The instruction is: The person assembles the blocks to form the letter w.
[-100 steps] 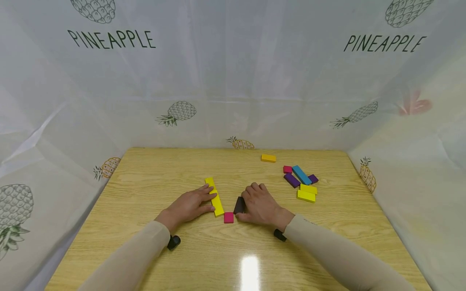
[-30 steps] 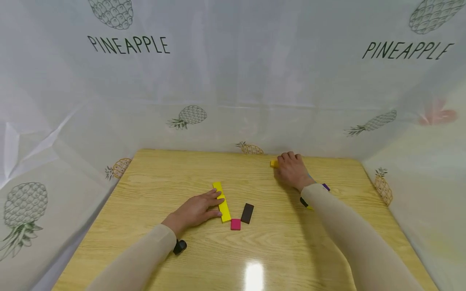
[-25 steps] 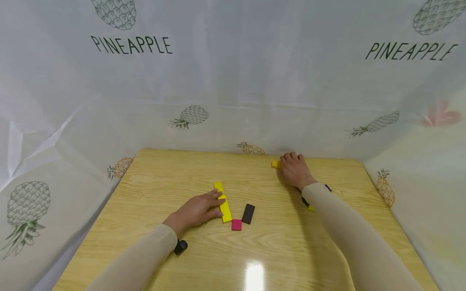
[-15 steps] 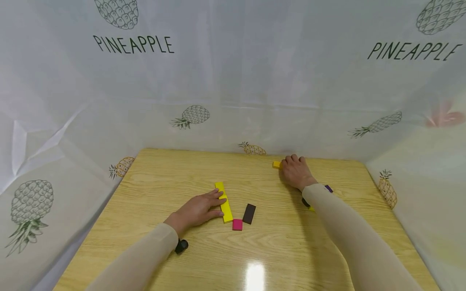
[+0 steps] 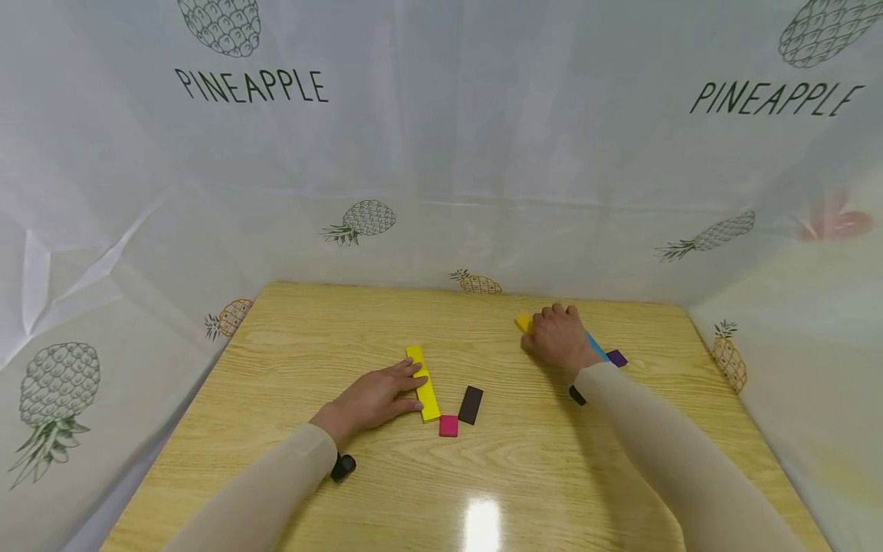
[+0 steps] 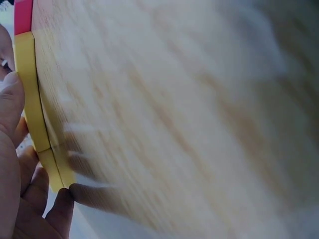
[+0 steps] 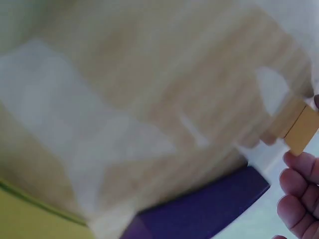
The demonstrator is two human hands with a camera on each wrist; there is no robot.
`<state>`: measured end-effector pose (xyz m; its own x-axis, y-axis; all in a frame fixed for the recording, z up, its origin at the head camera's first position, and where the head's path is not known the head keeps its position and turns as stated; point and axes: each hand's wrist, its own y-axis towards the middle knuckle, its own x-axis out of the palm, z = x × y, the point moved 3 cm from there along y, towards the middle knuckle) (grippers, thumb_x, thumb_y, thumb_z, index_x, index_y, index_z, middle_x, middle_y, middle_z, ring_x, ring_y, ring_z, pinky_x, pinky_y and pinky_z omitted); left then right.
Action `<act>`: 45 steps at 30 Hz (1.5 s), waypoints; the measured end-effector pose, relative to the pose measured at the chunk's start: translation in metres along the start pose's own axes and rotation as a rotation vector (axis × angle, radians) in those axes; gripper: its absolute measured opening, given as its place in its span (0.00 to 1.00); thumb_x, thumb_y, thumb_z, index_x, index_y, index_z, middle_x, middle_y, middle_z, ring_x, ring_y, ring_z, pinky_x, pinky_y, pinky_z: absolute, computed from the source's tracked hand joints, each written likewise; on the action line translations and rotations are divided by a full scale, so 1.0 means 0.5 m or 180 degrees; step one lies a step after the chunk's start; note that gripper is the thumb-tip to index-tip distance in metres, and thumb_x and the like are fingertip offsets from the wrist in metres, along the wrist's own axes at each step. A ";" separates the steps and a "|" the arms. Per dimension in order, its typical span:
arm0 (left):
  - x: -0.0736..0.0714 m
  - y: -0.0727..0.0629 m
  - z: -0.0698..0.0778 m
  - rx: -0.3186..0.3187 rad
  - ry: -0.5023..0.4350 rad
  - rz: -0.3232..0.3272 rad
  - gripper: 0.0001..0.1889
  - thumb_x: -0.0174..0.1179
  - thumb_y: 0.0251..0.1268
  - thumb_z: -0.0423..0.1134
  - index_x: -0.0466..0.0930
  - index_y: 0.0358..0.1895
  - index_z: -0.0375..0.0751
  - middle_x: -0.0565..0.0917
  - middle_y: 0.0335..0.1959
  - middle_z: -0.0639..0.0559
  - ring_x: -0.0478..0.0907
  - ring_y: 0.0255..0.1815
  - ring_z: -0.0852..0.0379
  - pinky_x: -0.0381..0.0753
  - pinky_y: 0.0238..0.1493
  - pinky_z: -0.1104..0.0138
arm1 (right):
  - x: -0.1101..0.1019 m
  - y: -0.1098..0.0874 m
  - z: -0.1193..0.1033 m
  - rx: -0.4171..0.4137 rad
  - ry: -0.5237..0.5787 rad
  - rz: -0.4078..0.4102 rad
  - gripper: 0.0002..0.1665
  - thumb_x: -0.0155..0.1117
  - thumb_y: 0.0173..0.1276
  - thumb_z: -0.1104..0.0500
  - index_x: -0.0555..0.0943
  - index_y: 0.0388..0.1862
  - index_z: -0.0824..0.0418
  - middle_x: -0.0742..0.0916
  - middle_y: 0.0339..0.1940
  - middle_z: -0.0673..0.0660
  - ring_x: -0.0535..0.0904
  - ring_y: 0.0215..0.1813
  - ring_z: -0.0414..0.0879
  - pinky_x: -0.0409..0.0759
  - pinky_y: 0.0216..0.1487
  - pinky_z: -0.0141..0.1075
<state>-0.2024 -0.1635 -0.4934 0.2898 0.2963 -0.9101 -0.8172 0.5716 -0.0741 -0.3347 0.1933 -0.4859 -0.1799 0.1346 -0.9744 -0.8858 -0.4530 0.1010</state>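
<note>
Two yellow blocks (image 5: 429, 402) under left fingers (image 5: 410, 382)

Wood-grain table (image 5: 324, 330), pale curtain (image 5: 524, 153) behind and beside it (printed pineapples (image 5: 371, 218), dark lettering (image 5: 252, 87))

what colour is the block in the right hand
The block is yellow-orange, and it shows best in the right wrist view.

A pale sheet (image 5: 441, 138) walls the left, far and right sides of a wood-grain table (image 5: 331, 330). It bears grey pineapples (image 5: 370, 218), orange pineapples (image 5: 480, 284) and dark lettering (image 5: 251, 86), "PINEAPPLE", at far left and far right. A faint red flower (image 5: 836, 218) shows at right, creases (image 5: 110, 253) at left. White glare (image 5: 482, 525) lies on the table's near part.
</note>
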 end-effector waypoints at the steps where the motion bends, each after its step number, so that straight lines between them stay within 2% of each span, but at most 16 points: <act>1: 0.000 0.000 0.000 0.0001 -0.0002 0.0000 0.30 0.59 0.79 0.57 0.75 0.76 0.48 0.67 0.82 0.50 0.58 0.86 0.48 0.66 0.81 0.48 | 0.000 -0.005 -0.006 -0.0018 0.0063 -0.0007 0.27 0.55 0.79 0.40 0.74 0.27 0.58 0.78 0.28 0.57 0.71 0.36 0.56 0.68 0.43 0.50; 6: 0.000 0.000 0.000 0.0026 -0.0009 0.0009 0.30 0.59 0.79 0.57 0.75 0.76 0.47 0.67 0.82 0.50 0.58 0.86 0.48 0.66 0.81 0.48 | -0.012 -0.033 -0.041 -0.0313 0.0249 0.0093 0.33 0.58 0.76 0.31 0.72 0.21 0.53 0.77 0.25 0.53 0.72 0.34 0.53 0.70 0.45 0.51; 10: 0.000 0.002 -0.003 0.0052 0.0004 0.0030 0.30 0.59 0.79 0.57 0.75 0.76 0.47 0.68 0.82 0.50 0.58 0.86 0.48 0.65 0.81 0.49 | -0.024 -0.045 -0.055 -0.0599 0.0168 0.0263 0.33 0.58 0.76 0.30 0.72 0.23 0.54 0.75 0.26 0.52 0.69 0.34 0.51 0.66 0.44 0.47; 12: 0.001 0.002 -0.005 0.0059 0.0005 0.0032 0.31 0.59 0.79 0.58 0.75 0.76 0.47 0.67 0.82 0.50 0.58 0.86 0.49 0.66 0.81 0.49 | -0.029 -0.046 -0.055 -0.0625 0.0218 0.0337 0.31 0.60 0.75 0.32 0.76 0.30 0.57 0.78 0.32 0.55 0.70 0.38 0.53 0.68 0.47 0.50; 14: 0.001 0.002 -0.005 0.0061 0.0002 0.0034 0.31 0.59 0.79 0.58 0.75 0.76 0.48 0.67 0.82 0.50 0.58 0.86 0.49 0.66 0.81 0.50 | -0.031 -0.046 -0.051 -0.0585 0.0331 0.0338 0.30 0.62 0.75 0.35 0.80 0.44 0.63 0.82 0.43 0.60 0.74 0.47 0.57 0.71 0.53 0.55; 17: 0.000 0.001 -0.004 0.0055 0.0000 0.0029 0.30 0.59 0.79 0.58 0.75 0.76 0.48 0.68 0.82 0.50 0.58 0.86 0.49 0.66 0.81 0.49 | -0.029 -0.042 -0.045 -0.0490 0.0554 0.0182 0.37 0.63 0.73 0.37 0.78 0.64 0.66 0.81 0.61 0.65 0.74 0.61 0.62 0.70 0.63 0.61; 20: 0.000 0.000 -0.003 0.0030 0.0012 0.0008 0.30 0.59 0.79 0.58 0.75 0.77 0.48 0.67 0.82 0.50 0.58 0.86 0.49 0.66 0.81 0.49 | -0.023 -0.035 -0.039 -0.0472 0.0674 0.0000 0.40 0.61 0.73 0.38 0.76 0.72 0.65 0.79 0.68 0.65 0.72 0.66 0.63 0.69 0.67 0.64; 31: 0.002 0.001 -0.002 0.0009 0.0026 0.0006 0.30 0.59 0.79 0.58 0.74 0.77 0.49 0.67 0.83 0.51 0.58 0.86 0.49 0.66 0.81 0.49 | -0.016 -0.023 -0.031 -0.0514 0.0878 -0.0255 0.37 0.57 0.78 0.39 0.75 0.75 0.61 0.79 0.70 0.63 0.70 0.71 0.63 0.67 0.67 0.63; 35: 0.003 0.000 -0.001 0.0007 0.0007 -0.0007 0.30 0.59 0.79 0.58 0.74 0.77 0.48 0.67 0.83 0.51 0.58 0.86 0.48 0.66 0.81 0.48 | -0.020 -0.021 -0.033 -0.0474 0.0907 -0.0305 0.36 0.59 0.77 0.38 0.77 0.70 0.63 0.80 0.66 0.63 0.71 0.68 0.63 0.67 0.66 0.62; 39: 0.002 0.000 0.001 0.0007 -0.0013 -0.0022 0.30 0.59 0.79 0.57 0.74 0.77 0.48 0.67 0.83 0.50 0.58 0.86 0.48 0.66 0.81 0.48 | -0.024 -0.020 -0.035 -0.0433 0.0818 -0.0099 0.37 0.63 0.74 0.36 0.77 0.65 0.65 0.80 0.62 0.66 0.71 0.64 0.63 0.68 0.63 0.60; 45: 0.002 0.001 -0.003 0.0011 0.0007 -0.0002 0.30 0.59 0.79 0.57 0.74 0.77 0.48 0.67 0.83 0.50 0.58 0.86 0.48 0.65 0.82 0.48 | -0.034 -0.022 -0.040 -0.0488 0.0382 0.0591 0.39 0.69 0.69 0.34 0.77 0.56 0.67 0.80 0.53 0.66 0.73 0.55 0.63 0.71 0.58 0.57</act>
<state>-0.2033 -0.1638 -0.4949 0.2891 0.2942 -0.9110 -0.8152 0.5745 -0.0732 -0.3131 0.1783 -0.4745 -0.2731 -0.0645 -0.9598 -0.7655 -0.5897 0.2574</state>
